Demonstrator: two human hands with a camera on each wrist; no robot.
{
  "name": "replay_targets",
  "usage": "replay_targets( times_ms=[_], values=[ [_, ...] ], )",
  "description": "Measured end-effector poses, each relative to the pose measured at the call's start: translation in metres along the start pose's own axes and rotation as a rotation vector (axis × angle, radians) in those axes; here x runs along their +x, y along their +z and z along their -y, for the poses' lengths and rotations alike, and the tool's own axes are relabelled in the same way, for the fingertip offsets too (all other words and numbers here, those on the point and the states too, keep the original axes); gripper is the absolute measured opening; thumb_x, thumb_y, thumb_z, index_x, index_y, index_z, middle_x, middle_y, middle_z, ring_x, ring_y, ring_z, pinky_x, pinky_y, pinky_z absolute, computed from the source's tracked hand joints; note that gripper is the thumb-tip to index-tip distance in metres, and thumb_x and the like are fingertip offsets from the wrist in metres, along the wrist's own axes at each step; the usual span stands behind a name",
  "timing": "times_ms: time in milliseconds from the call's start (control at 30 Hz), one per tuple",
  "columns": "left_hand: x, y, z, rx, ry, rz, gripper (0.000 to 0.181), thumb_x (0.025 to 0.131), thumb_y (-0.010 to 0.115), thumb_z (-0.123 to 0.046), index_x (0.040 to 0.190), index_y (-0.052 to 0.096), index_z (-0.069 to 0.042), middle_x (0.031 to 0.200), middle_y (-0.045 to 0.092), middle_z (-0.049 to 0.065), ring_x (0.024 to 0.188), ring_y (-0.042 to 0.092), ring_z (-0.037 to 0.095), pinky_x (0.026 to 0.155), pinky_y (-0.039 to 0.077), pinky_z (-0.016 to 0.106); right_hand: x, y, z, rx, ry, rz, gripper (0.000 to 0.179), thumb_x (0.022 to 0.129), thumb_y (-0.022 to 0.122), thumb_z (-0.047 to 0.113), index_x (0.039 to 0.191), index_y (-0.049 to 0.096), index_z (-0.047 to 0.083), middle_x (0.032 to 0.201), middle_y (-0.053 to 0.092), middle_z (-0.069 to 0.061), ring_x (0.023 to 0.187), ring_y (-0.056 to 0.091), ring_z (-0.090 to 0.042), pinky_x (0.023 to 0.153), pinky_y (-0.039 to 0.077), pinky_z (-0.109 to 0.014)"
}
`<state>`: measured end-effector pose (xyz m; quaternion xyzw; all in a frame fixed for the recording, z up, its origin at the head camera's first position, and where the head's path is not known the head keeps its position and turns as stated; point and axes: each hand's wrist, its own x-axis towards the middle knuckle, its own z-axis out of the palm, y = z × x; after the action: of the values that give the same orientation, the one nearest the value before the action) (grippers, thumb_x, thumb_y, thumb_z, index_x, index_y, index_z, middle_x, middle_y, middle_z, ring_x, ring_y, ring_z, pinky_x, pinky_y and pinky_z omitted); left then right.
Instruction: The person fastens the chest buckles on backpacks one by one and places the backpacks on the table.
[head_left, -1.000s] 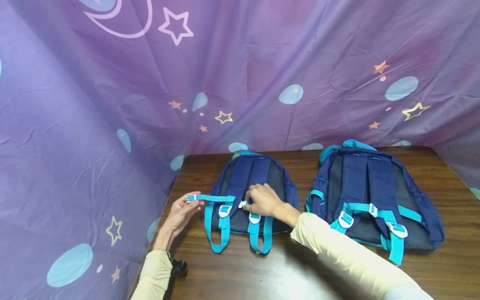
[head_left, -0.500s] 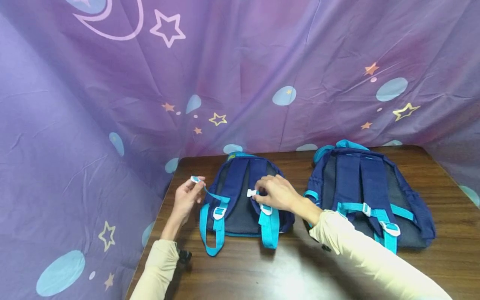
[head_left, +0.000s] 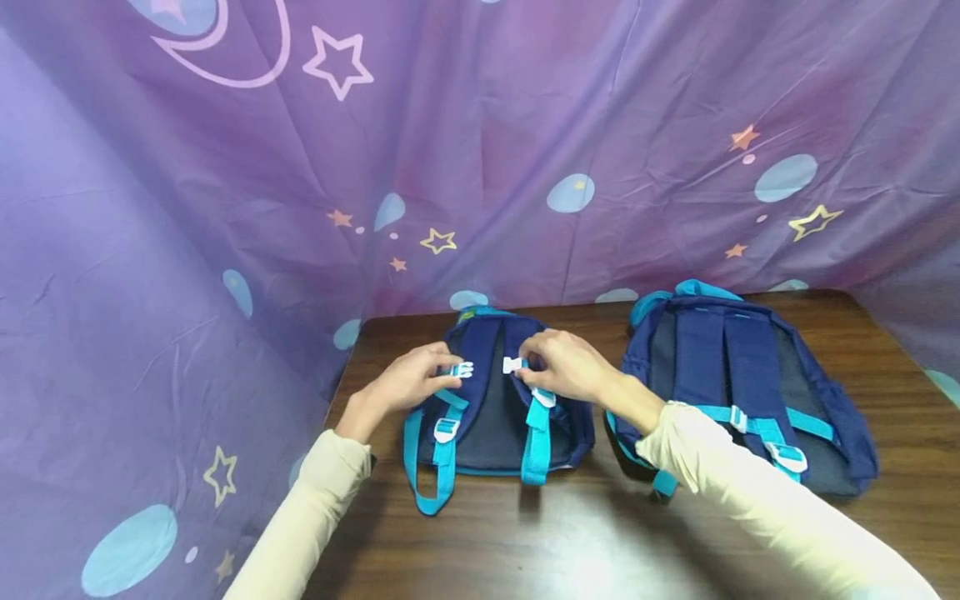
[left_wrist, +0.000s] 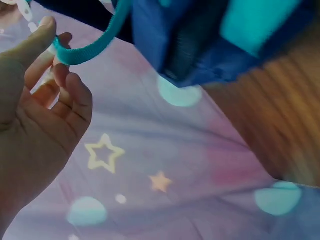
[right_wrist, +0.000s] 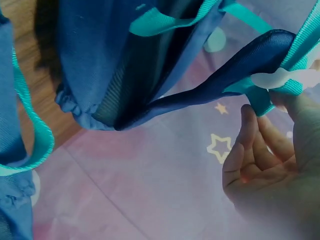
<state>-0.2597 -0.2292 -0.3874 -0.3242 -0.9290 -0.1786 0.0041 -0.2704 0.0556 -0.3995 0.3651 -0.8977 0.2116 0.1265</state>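
A small navy backpack with teal straps lies on the table, its shoulder straps facing up. Over its left shoulder strap, my left hand pinches the pronged half of a white side-release buckle. My right hand holds the socket half of the buckle between thumb and fingers. Both halves face each other with a small gap between them. In the left wrist view, a teal strap curves away from the pinching fingers. The right wrist view has the lifted shoulder strap stretching toward my right hand.
A larger navy backpack lies to the right, its chest strap buckle joined. Both bags rest on a brown wooden table. A purple cloth with stars hangs behind and to the left.
My left hand has moved right and turned its buckle half toward the other one. My right hand has risen, lifting the right shoulder strap. The two halves are now much closer.
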Motion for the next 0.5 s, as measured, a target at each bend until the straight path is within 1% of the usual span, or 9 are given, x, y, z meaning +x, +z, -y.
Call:
replay_targets(
  times_ms=[33, 100, 233, 367, 500],
  values=[
    [0.005, 0.0, -0.004, 0.029, 0.016, 0.019, 0.033, 0.095, 0.068, -0.025, 0.123, 0.071, -0.007, 0.092, 0.059, -0.001, 0.078, 0.05, 0.011, 0.069, 0.042, 0.023, 0.001, -0.001, 0.0, -0.005, -0.013, -0.005, 0.017, 0.087, 0.076, 0.028, 0.094, 0.073, 0.013, 0.084, 0.067, 0.003, 0.076, 0.057, -0.011, 0.065, 0.047, -0.028],
    [0.014, -0.001, -0.011, 0.077, 0.027, 0.047, 0.032, 0.095, 0.068, -0.028, 0.121, 0.072, -0.01, 0.093, 0.06, -0.001, 0.081, 0.053, 0.014, 0.071, 0.043, 0.025, 0.004, -0.002, 0.001, -0.006, -0.029, 0.0, 0.017, 0.088, 0.075, 0.028, 0.095, 0.073, 0.013, 0.086, 0.068, 0.002, 0.076, 0.056, -0.011, 0.064, 0.047, -0.028],
    [0.026, -0.001, -0.021, 0.128, 0.035, 0.077, 0.03, 0.095, 0.068, -0.031, 0.118, 0.073, -0.012, 0.092, 0.061, -0.001, 0.082, 0.055, 0.017, 0.072, 0.044, 0.028, 0.006, -0.001, 0.004, 0.002, -0.046, 0.018, 0.018, 0.089, 0.075, 0.027, 0.097, 0.073, 0.011, 0.088, 0.068, 0.001, 0.077, 0.056, -0.011, 0.065, 0.046, -0.027],
    [0.032, 0.001, -0.027, 0.165, 0.047, 0.092, 0.03, 0.096, 0.067, -0.033, 0.118, 0.073, -0.014, 0.093, 0.061, -0.001, 0.084, 0.055, 0.016, 0.073, 0.045, 0.029, 0.006, 0.002, 0.005, 0.006, -0.063, 0.014, 0.017, 0.09, 0.075, 0.026, 0.096, 0.073, 0.01, 0.087, 0.067, 0.0, 0.078, 0.055, -0.012, 0.067, 0.046, -0.027],
    [0.036, 0.003, -0.031, 0.165, 0.073, 0.1, 0.028, 0.095, 0.068, -0.028, 0.117, 0.074, -0.011, 0.095, 0.064, 0.003, 0.085, 0.056, 0.017, 0.077, 0.047, 0.032, 0.006, 0.006, 0.006, -0.002, -0.098, 0.003, 0.017, 0.091, 0.074, 0.025, 0.096, 0.073, 0.009, 0.087, 0.068, -0.002, 0.081, 0.058, -0.014, 0.069, 0.049, -0.03]
  ],
)
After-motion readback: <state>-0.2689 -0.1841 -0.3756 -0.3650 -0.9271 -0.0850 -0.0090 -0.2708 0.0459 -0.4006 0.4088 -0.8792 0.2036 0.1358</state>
